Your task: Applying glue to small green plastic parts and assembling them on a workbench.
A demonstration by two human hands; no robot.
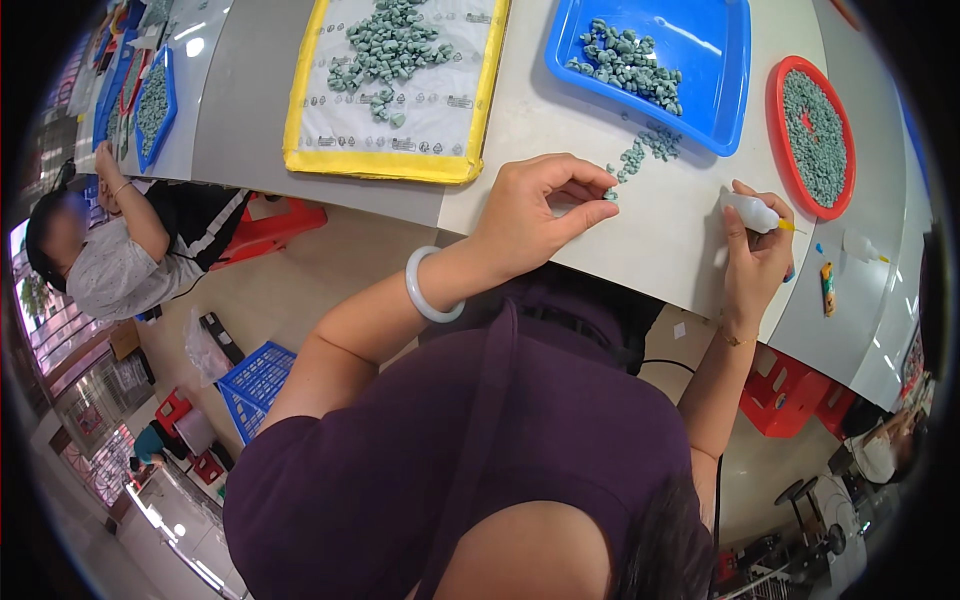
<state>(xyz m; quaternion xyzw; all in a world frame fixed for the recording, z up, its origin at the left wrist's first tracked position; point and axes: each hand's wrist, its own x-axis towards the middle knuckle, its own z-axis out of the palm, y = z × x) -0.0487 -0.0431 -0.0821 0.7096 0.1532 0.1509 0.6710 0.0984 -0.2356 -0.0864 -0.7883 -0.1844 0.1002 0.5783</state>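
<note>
Over the front of the white table, my left hand (540,210) pinches a small green stone-like piece (611,194) between thumb and fingertips. My right hand (756,268) is closed around a white squeeze bottle (750,211), whose thin yellow nozzle points right. Just beyond the left fingertips, several loose green pieces (650,148) lie scattered on the tabletop. Behind them stands a blue tray (690,35) with a heap of similar pieces. To the left, a yellow-edged board (385,164) carries a pile of green pieces (390,50) on its printed white surface.
A red round tray (781,135) full of smaller green pieces stands at the right. Near it lie another white bottle (860,246) and a small orange-and-green tube (828,290). On the far left a co-worker (130,250) sits by a blue tray (145,160) of pieces.
</note>
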